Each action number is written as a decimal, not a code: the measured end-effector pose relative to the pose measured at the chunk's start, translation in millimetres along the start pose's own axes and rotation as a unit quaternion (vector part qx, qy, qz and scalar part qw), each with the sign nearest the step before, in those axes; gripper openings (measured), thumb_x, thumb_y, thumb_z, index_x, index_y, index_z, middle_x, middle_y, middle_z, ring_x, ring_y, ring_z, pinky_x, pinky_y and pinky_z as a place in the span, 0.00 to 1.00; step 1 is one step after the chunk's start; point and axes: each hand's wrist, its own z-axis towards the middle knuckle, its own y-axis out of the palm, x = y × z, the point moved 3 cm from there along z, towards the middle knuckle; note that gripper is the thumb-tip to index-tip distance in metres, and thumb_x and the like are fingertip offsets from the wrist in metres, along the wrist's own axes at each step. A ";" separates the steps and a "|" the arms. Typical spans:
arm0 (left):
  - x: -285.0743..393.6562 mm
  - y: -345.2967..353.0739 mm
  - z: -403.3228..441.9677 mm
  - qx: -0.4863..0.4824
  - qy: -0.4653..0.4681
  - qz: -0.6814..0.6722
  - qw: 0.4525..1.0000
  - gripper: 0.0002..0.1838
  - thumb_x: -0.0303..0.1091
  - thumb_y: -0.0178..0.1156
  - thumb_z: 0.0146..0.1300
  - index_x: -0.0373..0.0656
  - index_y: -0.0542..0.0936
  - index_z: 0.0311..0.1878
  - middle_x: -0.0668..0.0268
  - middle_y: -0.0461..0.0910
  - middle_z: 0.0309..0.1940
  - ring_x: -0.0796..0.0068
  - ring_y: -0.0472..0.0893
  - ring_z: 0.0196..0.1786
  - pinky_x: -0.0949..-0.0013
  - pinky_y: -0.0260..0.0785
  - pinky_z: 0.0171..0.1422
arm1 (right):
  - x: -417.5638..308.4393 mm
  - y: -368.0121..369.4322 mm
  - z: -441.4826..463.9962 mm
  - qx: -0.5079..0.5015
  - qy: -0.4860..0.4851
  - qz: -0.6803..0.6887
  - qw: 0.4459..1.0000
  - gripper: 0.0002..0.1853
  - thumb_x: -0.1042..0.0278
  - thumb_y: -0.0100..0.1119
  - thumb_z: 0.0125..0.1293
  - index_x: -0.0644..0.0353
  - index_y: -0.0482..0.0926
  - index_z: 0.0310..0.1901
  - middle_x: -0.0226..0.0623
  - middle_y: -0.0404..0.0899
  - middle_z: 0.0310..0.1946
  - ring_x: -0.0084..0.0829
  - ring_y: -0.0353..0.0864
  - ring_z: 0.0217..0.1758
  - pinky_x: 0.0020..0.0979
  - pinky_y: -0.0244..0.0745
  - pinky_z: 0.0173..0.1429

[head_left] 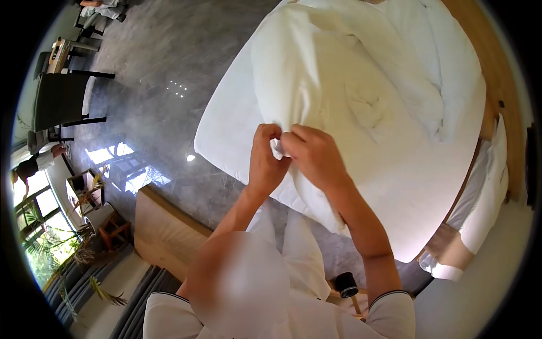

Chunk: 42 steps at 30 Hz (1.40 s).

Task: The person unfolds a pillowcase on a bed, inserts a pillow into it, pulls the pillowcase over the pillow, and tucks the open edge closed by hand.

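Observation:
A bulky white duvet (pixel 361 68) lies bunched over a bed with a white mattress (pixel 226 118). At the near left part of the duvet, my left hand (pixel 268 158) pinches its edge with curled fingers. Right beside it, nearly touching, my right hand (pixel 310 152) is closed on the same edge. A small bit of white fabric shows between the two hands. From there the duvet's edge hangs down past my right forearm.
A wooden board (pixel 169 226) stands at the lower left. Dark chairs (pixel 62 101) and a plant (pixel 84 243) are along the left. Two other people are partly visible at the left edge. White bedding (pixel 480 192) lies at the right, near a black round object (pixel 346 284).

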 end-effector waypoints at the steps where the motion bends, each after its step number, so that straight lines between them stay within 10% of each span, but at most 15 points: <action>1: -9.6 -4.4 -5.0 0.003 0.000 -0.005 1.000 0.40 0.09 0.73 0.51 0.37 0.72 0.69 0.51 0.76 0.55 0.48 0.80 0.57 0.53 0.79 0.62 | -8.2 15.8 3.8 -0.011 -0.010 -0.004 1.000 0.08 0.78 0.69 0.57 0.59 0.78 0.35 0.38 0.76 0.30 0.41 0.85 0.35 0.43 0.81 0.38; 13: -112.4 -79.0 -54.3 -0.083 -0.083 0.034 0.992 0.39 0.13 0.68 0.60 0.45 0.73 0.75 0.51 0.76 0.61 0.44 0.78 0.61 0.50 0.81 0.57 | -29.1 158.2 -21.6 -0.114 0.079 0.161 0.977 0.11 0.80 0.68 0.66 0.56 0.83 0.48 0.38 0.84 0.50 0.44 0.88 0.53 0.44 0.85 0.54; 21: -108.3 -94.1 -45.6 -0.042 -0.163 0.090 0.982 0.36 0.28 0.80 0.61 0.45 0.74 0.71 0.49 0.69 0.73 0.43 0.75 0.72 0.48 0.78 0.69 | 47.4 123.9 -10.7 -0.018 0.138 -0.141 0.980 0.52 0.70 0.87 0.56 0.46 0.72 0.83 0.44 0.69 0.81 0.56 0.65 0.85 0.60 0.59 0.89; 27: -171.1 -102.0 -50.7 -0.072 -0.220 0.122 0.965 0.50 0.23 0.78 0.60 0.49 0.64 0.84 0.55 0.74 0.72 0.39 0.76 0.71 0.45 0.79 0.71 | 79.9 192.6 -0.7 -0.140 0.103 -0.060 0.983 0.45 0.67 0.86 0.61 0.47 0.73 0.79 0.41 0.72 0.79 0.49 0.69 0.84 0.59 0.59 0.88; 29: -184.7 -112.6 -51.0 -0.081 -0.246 0.130 0.957 0.45 0.23 0.77 0.60 0.49 0.71 0.81 0.55 0.76 0.70 0.41 0.76 0.72 0.46 0.77 0.72 | 53.7 191.1 21.1 -0.121 0.125 -0.063 0.983 0.38 0.70 0.83 0.63 0.50 0.75 0.74 0.40 0.76 0.75 0.48 0.72 0.80 0.58 0.64 0.85; 32: -184.3 -119.8 -50.0 -0.046 -0.039 0.300 0.952 0.25 0.21 0.73 0.61 0.46 0.86 0.63 0.53 0.79 0.66 0.47 0.83 0.66 0.47 0.73 0.72 | 53.6 203.8 28.8 -0.103 0.056 -0.113 0.987 0.29 0.74 0.78 0.65 0.53 0.78 0.66 0.41 0.81 0.66 0.47 0.78 0.73 0.55 0.73 0.76; 35: -205.4 -106.3 -65.1 -0.102 0.035 0.156 0.982 0.26 0.20 0.69 0.64 0.46 0.84 0.65 0.53 0.83 0.63 0.46 0.83 0.66 0.46 0.74 0.72 | 39.7 215.5 34.3 -0.182 0.013 -0.097 0.978 0.24 0.77 0.73 0.65 0.55 0.79 0.62 0.43 0.84 0.60 0.46 0.81 0.67 0.50 0.78 0.70; 42: -209.7 -102.1 -77.0 -0.056 -0.134 0.093 0.985 0.15 0.21 0.57 0.77 0.39 0.78 0.63 0.51 0.86 0.52 0.43 0.84 0.57 0.45 0.76 0.64 | 30.9 237.2 3.8 -0.258 0.012 -0.046 0.965 0.28 0.66 0.81 0.62 0.58 0.80 0.62 0.44 0.84 0.56 0.49 0.80 0.65 0.49 0.73 0.75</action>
